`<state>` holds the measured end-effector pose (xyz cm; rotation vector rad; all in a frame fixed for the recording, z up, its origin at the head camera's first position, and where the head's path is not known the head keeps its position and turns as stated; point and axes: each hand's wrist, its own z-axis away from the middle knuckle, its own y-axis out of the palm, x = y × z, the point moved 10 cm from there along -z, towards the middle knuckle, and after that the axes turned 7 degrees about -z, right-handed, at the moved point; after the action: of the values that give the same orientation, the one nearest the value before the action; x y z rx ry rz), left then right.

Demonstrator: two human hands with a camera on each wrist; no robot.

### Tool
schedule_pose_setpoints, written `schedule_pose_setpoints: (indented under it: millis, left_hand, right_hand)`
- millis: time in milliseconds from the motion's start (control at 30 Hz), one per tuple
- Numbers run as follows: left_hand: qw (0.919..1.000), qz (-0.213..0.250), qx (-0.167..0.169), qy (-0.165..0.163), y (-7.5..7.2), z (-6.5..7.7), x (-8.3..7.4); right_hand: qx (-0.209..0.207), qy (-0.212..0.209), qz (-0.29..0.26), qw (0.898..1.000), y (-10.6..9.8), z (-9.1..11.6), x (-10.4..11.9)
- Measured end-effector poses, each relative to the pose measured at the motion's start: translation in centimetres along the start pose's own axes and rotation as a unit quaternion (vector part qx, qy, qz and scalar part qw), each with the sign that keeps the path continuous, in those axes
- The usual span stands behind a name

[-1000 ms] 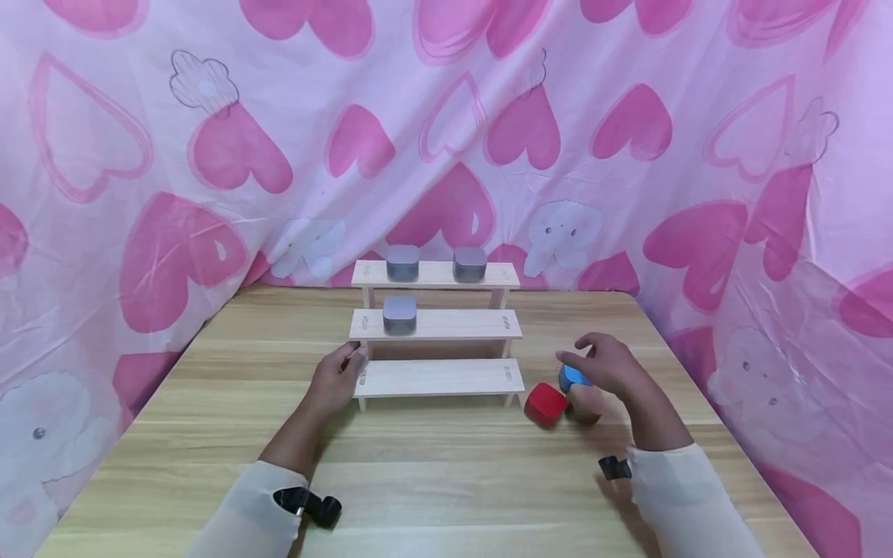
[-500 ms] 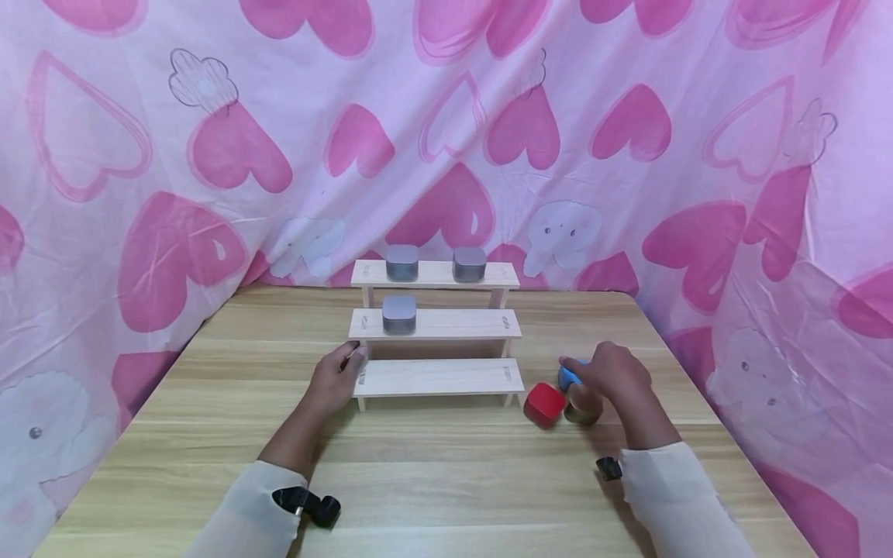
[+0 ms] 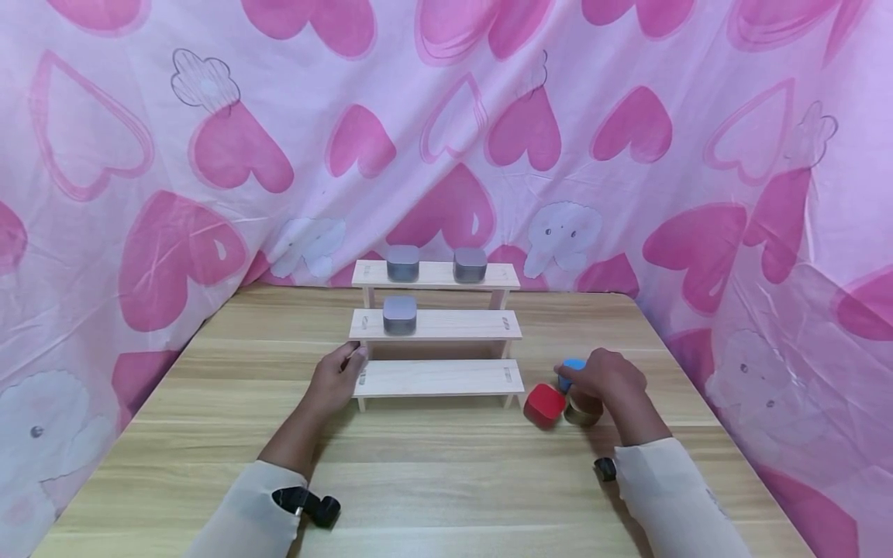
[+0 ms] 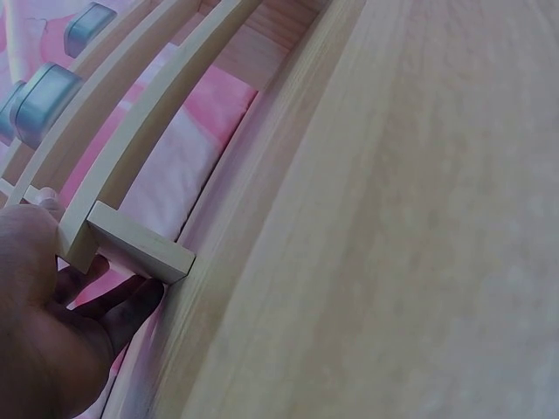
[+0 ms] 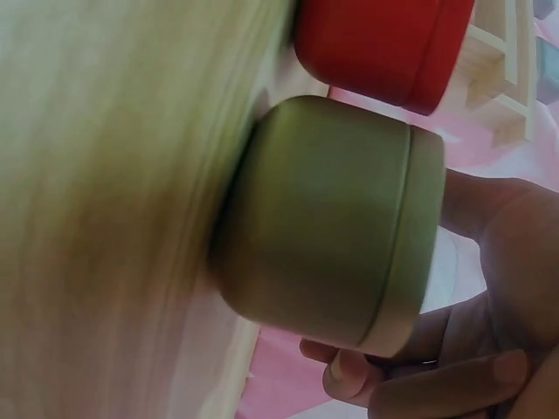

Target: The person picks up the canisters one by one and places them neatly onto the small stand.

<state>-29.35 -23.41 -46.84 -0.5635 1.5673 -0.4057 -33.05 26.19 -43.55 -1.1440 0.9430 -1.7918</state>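
Left grip (image 3: 338, 378) round shelf end (image 3: 371, 380), right grip (image 3: 612, 377) at blue tin (image 3: 574, 363), hold hidden, unclear.

The tiered stand (image 3: 439, 377) looks like bare, matt wood, smooth-faced, while the worktop (image 3: 432, 480) has a smooth wood-grain surface with a faint sheen. The red tin (image 3: 544, 405), brownish-gold tin (image 5: 323, 218), blue tin (image 3: 574, 366) and grey tins (image 3: 400, 314) look like satin-coated metal. The drape (image 3: 446, 77) is creased cloth, the sleeves (image 3: 244, 511) plain matt fabric.
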Motion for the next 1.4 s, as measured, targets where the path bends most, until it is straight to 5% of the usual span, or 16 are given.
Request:
schedule_pose_setpoints:
  millis: [1400]
  left_hand:
    - [1.0000,0.005,0.003,0.000,0.0,0.2,0.0]
  right_hand:
    - [-0.044,-0.072,-0.099,0.992,-1.3,-0.9,1.5]
